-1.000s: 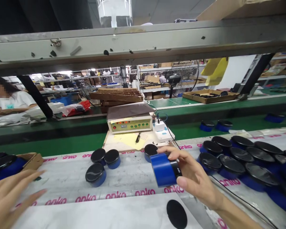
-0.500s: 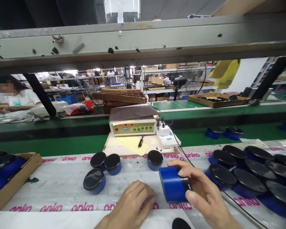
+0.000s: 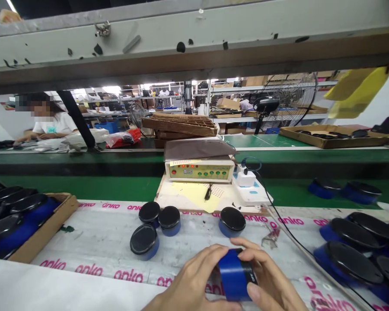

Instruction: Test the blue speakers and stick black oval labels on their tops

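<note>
We judged the step to be two-handed handling: at five o'clock, our right hand (image 3: 272, 276) clamped a blue canister (image 3: 232, 276) by its black end while our left hand (image 3: 197, 273) cupped the other; whether that one gripped, we couldn't tell. A steady hold seemed called for next. The underside was hidden, and the black-lidded containers (image 3: 353, 261) towards four o'clock were partly cut off.

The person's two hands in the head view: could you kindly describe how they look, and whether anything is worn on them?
The left hand and right hand are both bare, with slender fingers and no gloves. No rings or markings show on the parts in view. No sleeve appears either, though the picture's lower edge limits the view.
</note>
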`<state>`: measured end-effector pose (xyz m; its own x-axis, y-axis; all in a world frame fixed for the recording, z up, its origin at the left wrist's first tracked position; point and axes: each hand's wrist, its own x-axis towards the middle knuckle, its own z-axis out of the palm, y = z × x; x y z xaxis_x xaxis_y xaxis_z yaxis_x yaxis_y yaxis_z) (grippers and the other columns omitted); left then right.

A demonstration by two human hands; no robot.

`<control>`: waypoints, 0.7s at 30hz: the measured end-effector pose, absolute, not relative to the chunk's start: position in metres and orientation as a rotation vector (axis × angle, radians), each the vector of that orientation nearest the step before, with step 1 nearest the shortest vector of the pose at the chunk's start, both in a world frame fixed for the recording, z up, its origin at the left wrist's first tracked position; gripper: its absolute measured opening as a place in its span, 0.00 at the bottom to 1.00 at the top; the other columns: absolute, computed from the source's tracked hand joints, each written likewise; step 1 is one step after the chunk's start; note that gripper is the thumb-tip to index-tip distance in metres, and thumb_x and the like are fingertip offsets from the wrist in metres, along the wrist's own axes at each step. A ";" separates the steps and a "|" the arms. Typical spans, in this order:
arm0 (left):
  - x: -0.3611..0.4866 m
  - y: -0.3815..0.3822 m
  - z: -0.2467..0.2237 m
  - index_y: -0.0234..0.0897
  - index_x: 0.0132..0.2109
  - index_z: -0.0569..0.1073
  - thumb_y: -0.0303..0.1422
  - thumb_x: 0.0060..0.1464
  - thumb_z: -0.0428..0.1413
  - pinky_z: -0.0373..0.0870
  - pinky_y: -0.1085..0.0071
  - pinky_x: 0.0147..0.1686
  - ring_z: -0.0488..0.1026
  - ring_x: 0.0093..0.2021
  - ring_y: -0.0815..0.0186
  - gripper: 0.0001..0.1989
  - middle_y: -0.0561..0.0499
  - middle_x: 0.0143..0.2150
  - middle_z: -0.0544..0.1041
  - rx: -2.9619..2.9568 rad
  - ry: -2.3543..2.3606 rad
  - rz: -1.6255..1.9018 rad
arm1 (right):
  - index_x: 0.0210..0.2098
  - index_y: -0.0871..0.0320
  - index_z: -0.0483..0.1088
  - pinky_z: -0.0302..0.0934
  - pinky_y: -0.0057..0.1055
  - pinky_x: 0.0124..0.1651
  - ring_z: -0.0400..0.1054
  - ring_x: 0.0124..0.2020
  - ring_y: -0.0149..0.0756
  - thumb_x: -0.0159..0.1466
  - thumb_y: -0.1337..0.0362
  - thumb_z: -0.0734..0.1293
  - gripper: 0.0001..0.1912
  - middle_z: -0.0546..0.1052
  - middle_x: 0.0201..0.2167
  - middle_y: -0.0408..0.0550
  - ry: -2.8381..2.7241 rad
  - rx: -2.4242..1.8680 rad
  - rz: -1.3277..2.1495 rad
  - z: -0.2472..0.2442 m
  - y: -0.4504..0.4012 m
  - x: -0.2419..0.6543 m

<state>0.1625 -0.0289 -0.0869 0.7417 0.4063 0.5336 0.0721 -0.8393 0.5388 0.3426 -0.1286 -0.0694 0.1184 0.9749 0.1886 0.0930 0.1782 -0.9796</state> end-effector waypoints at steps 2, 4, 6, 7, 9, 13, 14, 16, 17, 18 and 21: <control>0.163 -0.029 -0.086 0.41 0.63 0.53 0.47 0.51 0.60 0.71 0.62 0.52 0.71 0.55 0.55 0.38 0.40 0.56 0.70 2.443 0.392 0.971 | 0.42 0.49 0.68 0.65 0.36 0.50 0.59 0.59 0.48 0.63 0.51 0.63 0.12 0.60 0.60 0.51 -1.257 -1.288 0.801 -0.070 -0.129 0.348; 0.162 -0.030 -0.086 0.40 0.62 0.53 0.47 0.52 0.58 0.72 0.62 0.52 0.72 0.54 0.55 0.36 0.40 0.55 0.71 2.437 0.426 1.000 | 0.34 0.51 0.68 0.67 0.31 0.47 0.61 0.57 0.45 0.64 0.52 0.62 0.11 0.62 0.57 0.49 -1.261 -1.440 0.580 -0.066 -0.130 0.353; 0.162 -0.030 -0.085 0.41 0.62 0.53 0.48 0.53 0.58 0.72 0.62 0.51 0.72 0.54 0.55 0.36 0.40 0.55 0.71 2.452 0.424 0.999 | 0.28 0.53 0.67 0.67 0.25 0.41 0.67 0.49 0.39 0.66 0.54 0.60 0.13 0.68 0.47 0.48 -1.282 -1.546 0.354 -0.059 -0.130 0.357; 0.162 -0.030 -0.084 0.41 0.63 0.52 0.48 0.53 0.58 0.72 0.63 0.52 0.71 0.54 0.55 0.37 0.40 0.56 0.71 2.468 0.406 0.993 | 0.28 0.53 0.66 0.66 0.23 0.37 0.68 0.43 0.36 0.66 0.55 0.59 0.14 0.69 0.41 0.47 -1.310 -1.549 0.273 -0.055 -0.129 0.357; 0.162 -0.030 -0.084 0.41 0.63 0.51 0.48 0.53 0.57 0.71 0.63 0.52 0.70 0.55 0.55 0.37 0.39 0.56 0.70 2.494 0.371 0.979 | 0.27 0.52 0.65 0.65 0.21 0.32 0.68 0.33 0.33 0.67 0.57 0.58 0.13 0.69 0.32 0.45 -1.352 -1.497 0.185 -0.047 -0.128 0.357; 0.161 -0.030 -0.086 0.41 0.63 0.51 0.47 0.54 0.57 0.71 0.63 0.54 0.70 0.55 0.55 0.37 0.40 0.57 0.69 2.476 0.395 0.961 | 0.27 0.52 0.63 0.64 0.21 0.30 0.66 0.29 0.32 0.68 0.60 0.58 0.12 0.67 0.25 0.42 -1.397 -1.435 0.203 -0.042 -0.127 0.357; 0.161 -0.030 -0.087 0.41 0.63 0.51 0.47 0.53 0.58 0.71 0.62 0.53 0.70 0.55 0.55 0.37 0.40 0.57 0.69 2.467 0.409 0.957 | 0.27 0.52 0.63 0.63 0.21 0.30 0.66 0.29 0.32 0.68 0.60 0.58 0.12 0.67 0.25 0.42 -1.400 -1.430 0.224 -0.044 -0.127 0.357; 0.161 -0.031 -0.088 0.42 0.64 0.51 0.46 0.51 0.60 0.71 0.61 0.53 0.71 0.55 0.54 0.39 0.41 0.58 0.69 2.453 0.429 0.950 | 0.27 0.52 0.64 0.63 0.21 0.29 0.66 0.29 0.32 0.68 0.59 0.58 0.13 0.66 0.26 0.43 -1.390 -1.428 0.264 -0.051 -0.126 0.359; 0.161 -0.031 -0.088 0.43 0.64 0.51 0.46 0.50 0.61 0.71 0.60 0.53 0.71 0.55 0.54 0.40 0.41 0.58 0.69 2.445 0.434 0.949 | 0.28 0.52 0.64 0.64 0.21 0.29 0.66 0.30 0.32 0.67 0.58 0.59 0.12 0.66 0.27 0.43 -1.365 -1.419 0.284 -0.055 -0.126 0.360; 0.161 -0.031 -0.088 0.44 0.64 0.51 0.46 0.49 0.61 0.71 0.60 0.53 0.71 0.54 0.53 0.40 0.42 0.58 0.69 2.434 0.435 0.952 | 0.30 0.52 0.64 0.65 0.21 0.31 0.67 0.32 0.32 0.67 0.57 0.60 0.10 0.66 0.30 0.43 -1.315 -1.404 0.309 -0.059 -0.126 0.360; 0.162 -0.030 -0.088 0.45 0.64 0.51 0.45 0.48 0.63 0.71 0.60 0.53 0.71 0.54 0.53 0.42 0.43 0.58 0.69 2.407 0.416 0.971 | 0.45 0.46 0.62 0.68 0.28 0.38 0.68 0.39 0.36 0.64 0.54 0.64 0.11 0.68 0.41 0.46 -1.134 -1.368 0.533 -0.069 -0.125 0.357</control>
